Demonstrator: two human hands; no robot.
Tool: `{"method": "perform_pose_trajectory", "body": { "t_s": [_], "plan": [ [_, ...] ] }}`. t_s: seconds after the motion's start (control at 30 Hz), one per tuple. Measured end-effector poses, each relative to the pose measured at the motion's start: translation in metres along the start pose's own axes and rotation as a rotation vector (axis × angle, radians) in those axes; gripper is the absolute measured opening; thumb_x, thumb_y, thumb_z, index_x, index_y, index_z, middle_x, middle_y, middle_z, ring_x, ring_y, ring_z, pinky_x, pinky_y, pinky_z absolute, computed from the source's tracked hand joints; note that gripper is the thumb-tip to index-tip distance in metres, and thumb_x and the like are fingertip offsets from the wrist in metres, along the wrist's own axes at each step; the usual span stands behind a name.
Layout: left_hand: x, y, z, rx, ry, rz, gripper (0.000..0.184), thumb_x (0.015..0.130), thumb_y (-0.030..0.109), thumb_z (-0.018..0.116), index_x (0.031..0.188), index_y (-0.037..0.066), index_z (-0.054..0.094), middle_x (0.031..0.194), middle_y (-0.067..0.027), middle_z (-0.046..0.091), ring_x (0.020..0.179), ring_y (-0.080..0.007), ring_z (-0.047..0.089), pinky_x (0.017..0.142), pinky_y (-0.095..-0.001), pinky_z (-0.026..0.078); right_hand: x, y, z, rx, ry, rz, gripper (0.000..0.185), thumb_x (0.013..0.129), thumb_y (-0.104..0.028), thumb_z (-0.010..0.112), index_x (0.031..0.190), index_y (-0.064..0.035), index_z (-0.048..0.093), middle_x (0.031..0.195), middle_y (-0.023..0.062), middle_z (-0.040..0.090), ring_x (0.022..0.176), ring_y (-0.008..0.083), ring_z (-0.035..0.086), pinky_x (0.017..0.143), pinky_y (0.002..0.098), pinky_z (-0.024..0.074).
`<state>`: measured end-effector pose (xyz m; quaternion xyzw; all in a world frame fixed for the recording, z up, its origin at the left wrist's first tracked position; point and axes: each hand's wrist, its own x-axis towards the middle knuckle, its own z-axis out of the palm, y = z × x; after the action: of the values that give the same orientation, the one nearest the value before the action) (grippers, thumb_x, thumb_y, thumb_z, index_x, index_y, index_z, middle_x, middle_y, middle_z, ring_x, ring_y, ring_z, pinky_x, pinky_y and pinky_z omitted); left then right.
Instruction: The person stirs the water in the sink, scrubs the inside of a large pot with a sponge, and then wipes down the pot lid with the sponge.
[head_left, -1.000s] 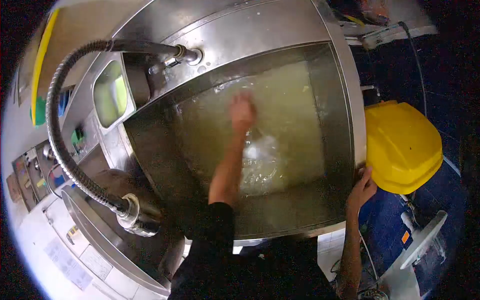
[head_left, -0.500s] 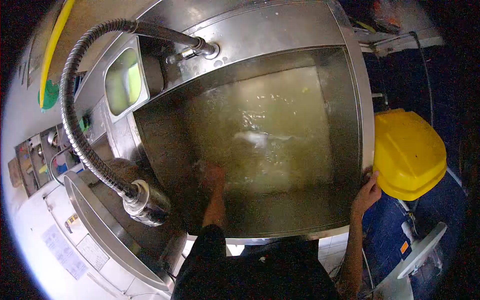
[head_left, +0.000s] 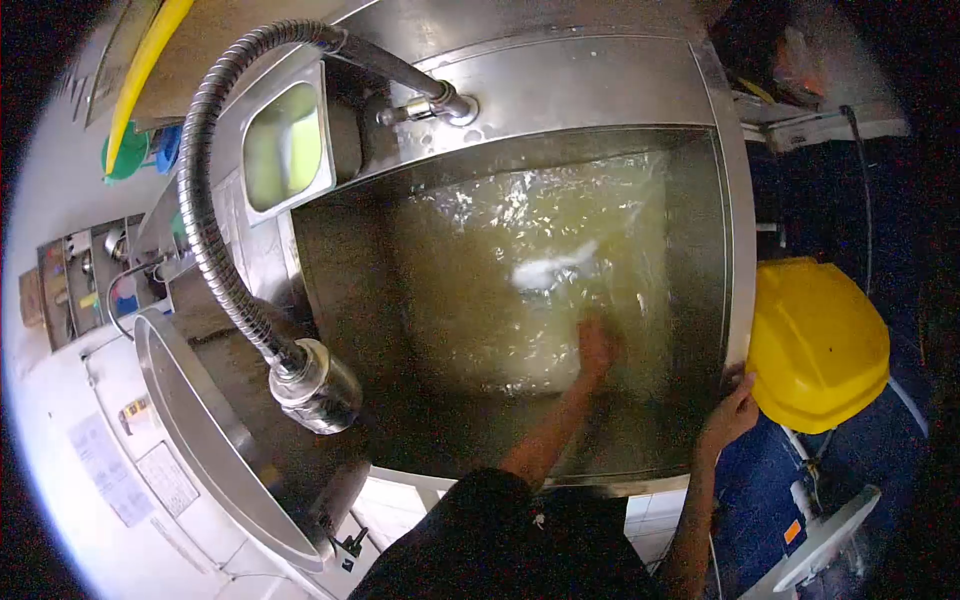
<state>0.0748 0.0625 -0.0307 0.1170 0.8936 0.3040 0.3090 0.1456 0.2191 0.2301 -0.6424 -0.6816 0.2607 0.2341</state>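
My left hand is dipped into the murky, yellowish water of a deep steel sink. Its fingers are blurred under the ripples, so I cannot make out their shape or whether they hold anything. A white patch, foam or some pale thing, shows in the water just beyond that hand. At the sink's right edge, my right hand has its fingers curled at the rim. Close against its fingertips stands a yellow plastic container.
A flexible metal hose tap arches over the left side, its spray head hanging outside the basin. A small steel pan with green contents sits at the back left. A round steel vessel stands left.
My left hand has swept right through the water from the basin's left side. Ripples have spread and the white patch looks clearer. My right hand stays at the rim. The view has shifted slightly.
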Motion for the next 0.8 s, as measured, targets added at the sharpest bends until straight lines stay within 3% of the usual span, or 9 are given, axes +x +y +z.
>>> {"method": "perform_pose_trajectory", "body": {
  "t_s": [0.07, 0.17, 0.27, 0.33, 0.4, 0.47, 0.63, 0.7, 0.8],
  "plan": [
    [0.038, 0.013, -0.006, -0.123, -0.089, 0.040, 0.061, 0.079, 0.023, 0.060, 0.129, -0.006, 0.039, 0.131, -0.0311, 0.039, 0.122, -0.0479, 0.037, 0.105, -0.0498, 0.030, -0.001, -0.006, 0.002, 0.002, 0.039, -0.043, 0.046, 0.096, -0.032, 0.050, 0.086, 0.0101, 0.065, 0.074, 0.0096, 0.065, 0.065, 0.0136, 0.051, 0.062, 0.0294, 0.0424],
    [0.110, -0.012, -0.003, 0.166, 0.193, 0.546, 0.042, 0.082, 0.020, 0.056, 0.117, -0.001, 0.050, 0.114, -0.0230, 0.054, 0.110, -0.0385, 0.049, 0.095, -0.0486, 0.039, -0.001, -0.009, 0.001, 0.025, 0.034, -0.023, 0.047, 0.097, -0.033, 0.049, 0.086, 0.0100, 0.065, 0.072, 0.0091, 0.063, 0.065, 0.0140, 0.051, 0.063, 0.0289, 0.0420],
    [0.167, -0.025, -0.069, 0.323, 0.261, 0.721, 0.028, 0.083, 0.021, 0.053, 0.108, 0.010, 0.059, 0.090, -0.0125, 0.065, 0.093, -0.0281, 0.059, 0.085, -0.0494, 0.045, -0.002, -0.006, 0.000, 0.055, 0.002, -0.034, 0.047, 0.097, -0.032, 0.048, 0.086, 0.0096, 0.065, 0.069, 0.0083, 0.062, 0.065, 0.0145, 0.051, 0.064, 0.0290, 0.0417],
    [0.191, 0.012, -0.143, 0.632, -0.244, 0.128, 0.031, 0.082, 0.020, 0.054, 0.113, 0.015, 0.058, 0.106, -0.0139, 0.061, 0.101, -0.0299, 0.056, 0.089, -0.0481, 0.044, -0.003, -0.011, 0.000, 0.064, 0.016, -0.099, 0.047, 0.098, -0.032, 0.047, 0.085, 0.0094, 0.065, 0.068, 0.0073, 0.061, 0.064, 0.0145, 0.051, 0.063, 0.0290, 0.0413],
    [0.181, 0.006, -0.191, 0.787, 0.053, 0.330, 0.040, 0.081, 0.020, 0.056, 0.120, 0.015, 0.054, 0.125, -0.0156, 0.051, 0.113, -0.0326, 0.050, 0.094, -0.0487, 0.041, -0.003, -0.026, -0.002, 0.057, -0.023, -0.095, 0.046, 0.098, -0.031, 0.047, 0.085, 0.0090, 0.065, 0.068, 0.0075, 0.061, 0.064, 0.0145, 0.051, 0.062, 0.0298, 0.0414],
    [0.188, -0.036, -0.219, 0.771, 0.170, 0.322, 0.051, 0.079, 0.021, 0.060, 0.128, 0.014, 0.047, 0.137, -0.0161, 0.039, 0.123, -0.0354, 0.042, 0.100, -0.0487, 0.038, -0.004, -0.028, 0.001, 0.078, -0.003, -0.085, 0.045, 0.098, -0.031, 0.047, 0.083, 0.0085, 0.065, 0.067, 0.0073, 0.061, 0.063, 0.0146, 0.050, 0.061, 0.0298, 0.0409],
    [0.156, -0.150, -0.253, 0.543, 0.313, -0.165, 0.059, 0.082, 0.028, 0.063, 0.133, 0.008, 0.042, 0.131, -0.0192, 0.046, 0.112, -0.0381, 0.051, 0.095, -0.0507, 0.042, -0.005, -0.019, 0.003, 0.213, 0.008, 0.060, 0.043, 0.097, -0.029, 0.050, 0.080, 0.0083, 0.064, 0.066, 0.0101, 0.062, 0.061, 0.0159, 0.050, 0.059, 0.0305, 0.0412],
    [0.124, -0.187, -0.249, 0.444, 0.363, -0.244, 0.059, 0.083, 0.030, 0.062, 0.134, 0.008, 0.041, 0.130, -0.0193, 0.048, 0.109, -0.0379, 0.053, 0.094, -0.0508, 0.043, -0.006, -0.026, -0.001, 0.044, 0.026, -0.024, 0.044, 0.096, -0.029, 0.050, 0.081, 0.0095, 0.064, 0.067, 0.0106, 0.064, 0.061, 0.0147, 0.051, 0.059, 0.0305, 0.0412],
    [0.059, -0.225, -0.228, 0.406, 0.409, -0.345, 0.056, 0.083, 0.028, 0.060, 0.132, 0.006, 0.042, 0.125, -0.0193, 0.050, 0.105, -0.0371, 0.054, 0.092, -0.0497, 0.044, -0.004, -0.016, -0.003, 0.020, -0.013, 0.057, 0.044, 0.097, -0.029, 0.050, 0.084, 0.0102, 0.065, 0.071, 0.0118, 0.066, 0.063, 0.0144, 0.052, 0.060, 0.0310, 0.0423]
  ]
}}
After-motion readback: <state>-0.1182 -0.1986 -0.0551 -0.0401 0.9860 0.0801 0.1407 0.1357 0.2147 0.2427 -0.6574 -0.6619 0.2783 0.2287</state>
